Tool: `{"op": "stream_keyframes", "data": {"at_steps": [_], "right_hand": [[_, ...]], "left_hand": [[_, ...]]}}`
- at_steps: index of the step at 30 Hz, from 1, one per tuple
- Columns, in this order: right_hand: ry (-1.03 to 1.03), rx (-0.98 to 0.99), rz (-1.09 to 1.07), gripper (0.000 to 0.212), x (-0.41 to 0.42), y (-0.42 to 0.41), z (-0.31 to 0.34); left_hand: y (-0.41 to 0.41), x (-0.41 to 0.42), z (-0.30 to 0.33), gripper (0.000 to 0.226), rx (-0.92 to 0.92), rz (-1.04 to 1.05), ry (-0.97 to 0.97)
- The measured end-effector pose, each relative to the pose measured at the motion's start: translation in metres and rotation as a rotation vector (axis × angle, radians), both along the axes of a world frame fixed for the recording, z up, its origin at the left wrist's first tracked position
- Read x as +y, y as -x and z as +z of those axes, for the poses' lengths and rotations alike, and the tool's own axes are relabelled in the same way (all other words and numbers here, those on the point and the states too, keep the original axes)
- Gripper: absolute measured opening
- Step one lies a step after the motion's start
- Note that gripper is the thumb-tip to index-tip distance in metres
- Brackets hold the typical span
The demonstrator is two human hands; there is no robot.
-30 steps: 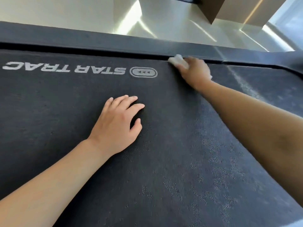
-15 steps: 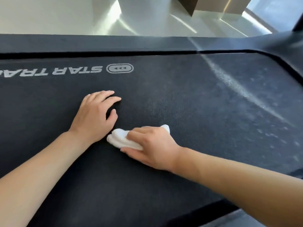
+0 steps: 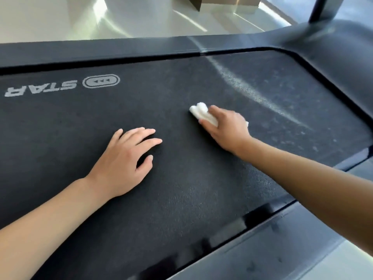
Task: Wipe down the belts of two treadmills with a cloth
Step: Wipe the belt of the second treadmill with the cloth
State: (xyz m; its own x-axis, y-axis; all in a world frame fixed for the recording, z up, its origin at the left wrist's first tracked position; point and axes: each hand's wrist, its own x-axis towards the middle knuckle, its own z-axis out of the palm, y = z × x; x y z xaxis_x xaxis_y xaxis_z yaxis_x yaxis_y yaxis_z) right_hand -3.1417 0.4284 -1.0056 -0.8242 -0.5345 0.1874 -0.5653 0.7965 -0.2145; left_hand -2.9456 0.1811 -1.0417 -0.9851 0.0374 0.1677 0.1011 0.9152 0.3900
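Note:
A black treadmill belt (image 3: 181, 199) with a white STAR logo (image 3: 40, 88) fills the view. My left hand (image 3: 123, 160) rests flat on the belt, fingers spread, holding nothing. My right hand (image 3: 226, 128) grips a bunched white cloth (image 3: 202, 113) and presses it on the belt near the middle, to the right of my left hand. To the right of the cloth the belt looks dusty, with a pale streak (image 3: 252, 93) running across it.
Dark side rails run along the far edge (image 3: 101, 51) and the near edge (image 3: 262, 239) of the belt. The treadmill's front housing and an upright post (image 3: 323, 9) rise at the top right. Shiny pale floor and a brown box (image 3: 222, 2) lie beyond.
My right hand first pulled the cloth from the belt's far edge back beside my left hand, then pushed it away and to the right. My left hand stayed flat on the belt.

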Motion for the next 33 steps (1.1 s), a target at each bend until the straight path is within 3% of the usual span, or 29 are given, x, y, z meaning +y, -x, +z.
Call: {"op": "stream_keyframes", "data": {"at_steps": [5,9,11,15,18,21,25,28,30,33], "right_hand": [[0.114,-0.102,0.559,0.032,-0.035,-0.124,-0.005],[0.086,-0.077,0.672,0.031,-0.037,-0.108,-0.010],[0.080,-0.063,0.532,0.031,-0.037,-0.071,-0.009],[-0.007,-0.011,-0.008,0.034,-0.038,0.029,0.001],[-0.077,-0.011,-0.136,0.043,-0.041,0.042,0.003],[-0.036,-0.038,0.069,0.040,-0.048,-0.028,-0.003],[0.082,-0.097,0.637,0.030,-0.053,-0.144,-0.005],[0.075,-0.132,0.863,0.027,-0.059,-0.147,-0.007],[0.074,-0.134,0.729,0.029,-0.067,-0.109,-0.004],[0.025,-0.021,0.202,0.042,-0.069,0.004,0.000]], "left_hand": [[0.001,-0.015,0.007,0.049,0.026,-0.065,0.028],[-0.001,-0.025,0.008,0.050,0.026,-0.079,0.035],[0.000,-0.024,0.007,0.048,0.030,-0.067,0.039],[-0.002,-0.021,0.005,0.048,0.039,-0.011,0.029],[-0.002,-0.023,0.002,0.049,0.039,0.050,0.028],[0.001,-0.028,0.001,0.051,0.042,0.085,0.009],[0.005,-0.048,0.005,0.050,0.028,0.036,0.022],[0.002,-0.060,0.005,0.051,0.026,0.052,0.052],[0.000,-0.060,0.003,0.051,0.016,0.045,0.069],[-0.002,-0.058,0.003,0.050,0.009,0.063,0.045]]}}
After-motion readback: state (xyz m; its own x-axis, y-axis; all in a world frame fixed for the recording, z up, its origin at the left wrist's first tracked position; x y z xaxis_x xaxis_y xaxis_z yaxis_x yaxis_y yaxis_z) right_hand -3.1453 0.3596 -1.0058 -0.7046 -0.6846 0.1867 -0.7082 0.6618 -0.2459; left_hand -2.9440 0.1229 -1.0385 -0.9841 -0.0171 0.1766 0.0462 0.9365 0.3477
